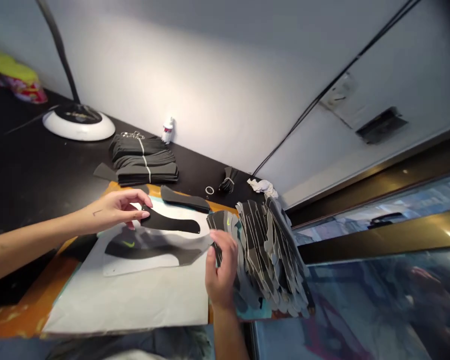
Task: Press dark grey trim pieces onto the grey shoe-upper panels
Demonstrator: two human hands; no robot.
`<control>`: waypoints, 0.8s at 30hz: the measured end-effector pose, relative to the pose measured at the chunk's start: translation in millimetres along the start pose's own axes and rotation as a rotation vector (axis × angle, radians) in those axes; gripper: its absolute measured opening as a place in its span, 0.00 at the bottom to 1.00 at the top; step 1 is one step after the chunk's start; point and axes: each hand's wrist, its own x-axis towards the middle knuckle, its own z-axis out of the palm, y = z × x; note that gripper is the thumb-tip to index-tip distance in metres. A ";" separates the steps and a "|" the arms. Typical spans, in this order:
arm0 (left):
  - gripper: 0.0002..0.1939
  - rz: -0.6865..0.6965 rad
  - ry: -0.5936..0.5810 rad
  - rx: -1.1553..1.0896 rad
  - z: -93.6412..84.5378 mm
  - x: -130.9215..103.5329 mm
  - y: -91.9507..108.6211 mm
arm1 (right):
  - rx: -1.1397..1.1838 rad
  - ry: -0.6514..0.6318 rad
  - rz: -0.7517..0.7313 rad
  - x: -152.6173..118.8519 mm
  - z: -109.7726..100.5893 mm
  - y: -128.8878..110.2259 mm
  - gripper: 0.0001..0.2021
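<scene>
My left hand [129, 207] pinches the left end of a black curved strip [170, 223], its thumb and fingers closed on it. The strip is held over white paper [161, 295]. Below it on the paper lies a dark grey piece with a yellow-green tick mark [128, 244], partly on a clear sheet. My right hand [223, 260] is right of the strip, fingers curled with a gap between thumb and forefinger, near the grey tip of the marked piece; nothing shows in it. Fanned grey and black pieces [257, 240] stand beside my right hand.
Bundled black strips [148, 172], a white bottle [167, 131] and a lamp base [78, 122] are at the back. Another dark strip [185, 199] lies at the board's far edge. A small bundle [228, 181], a white ring [209, 190] and crumpled white material [262, 187] are farther right.
</scene>
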 end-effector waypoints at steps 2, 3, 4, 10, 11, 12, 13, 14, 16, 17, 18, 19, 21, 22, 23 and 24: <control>0.15 -0.034 -0.074 -0.028 5.9 -9.5 -7.7 | -0.021 -0.124 0.039 7.2 4.6 0.3 0.19; 0.14 -0.049 -0.105 -0.041 7.4 -12.6 -11.0 | -0.020 -0.200 0.053 10.3 8.9 0.7 0.20; 0.14 -0.060 -0.124 -0.055 7.8 -14.7 -13.7 | -0.008 -0.273 0.061 12.7 13.9 1.2 0.20; 0.12 -0.049 -0.172 -0.168 -2.9 -18.4 -20.6 | 0.135 -0.502 0.105 15.0 39.0 -1.3 0.17; 0.12 -0.052 -0.190 -0.165 -4.3 -18.6 -21.7 | 0.164 -0.514 0.114 14.5 41.0 -2.6 0.16; 0.12 -0.058 -0.204 -0.159 -5.2 -18.7 -22.9 | 0.190 -0.520 0.126 14.0 42.6 -4.0 0.15; 0.12 -0.065 -0.229 -0.152 -5.8 -18.6 -24.4 | 0.210 -0.520 0.140 13.4 43.9 -5.2 0.14; 0.12 -0.072 -0.261 -0.143 -6.2 -18.3 -26.0 | 0.225 -0.518 0.154 12.8 45.0 -6.4 0.13; 0.13 -0.080 -0.339 -0.103 -7.1 -17.4 -28.3 | 0.230 -0.505 0.188 11.4 46.9 -8.3 0.12; 0.14 -0.082 -0.381 -0.066 -7.8 -17.1 -28.6 | 0.221 -0.500 0.209 10.5 47.6 -9.0 0.11; 0.14 -0.078 -0.416 -0.021 -8.7 -17.0 -28.1 | 0.212 -0.497 0.233 9.6 48.0 -9.6 0.10; 0.14 -0.069 -0.441 0.031 -9.9 -17.1 -26.9 | 0.208 -0.498 0.261 8.8 48.0 -10.2 0.09; 0.14 -0.045 -0.471 0.139 -12.7 -17.6 -23.1 | 0.227 -0.511 0.307 8.0 47.4 -11.5 0.07; 0.14 -0.037 -0.485 0.189 -14.2 -17.8 -21.2 | 0.245 -0.528 0.317 8.0 47.1 -12.3 0.06; 0.15 -0.032 -0.494 0.233 -15.8 -17.9 -19.6 | 0.260 -0.551 0.316 8.3 46.8 -13.3 0.06; 0.16 -0.030 -0.500 0.269 -17.6 -17.7 -18.7 | 0.263 -0.578 0.302 8.7 47.0 -14.3 0.07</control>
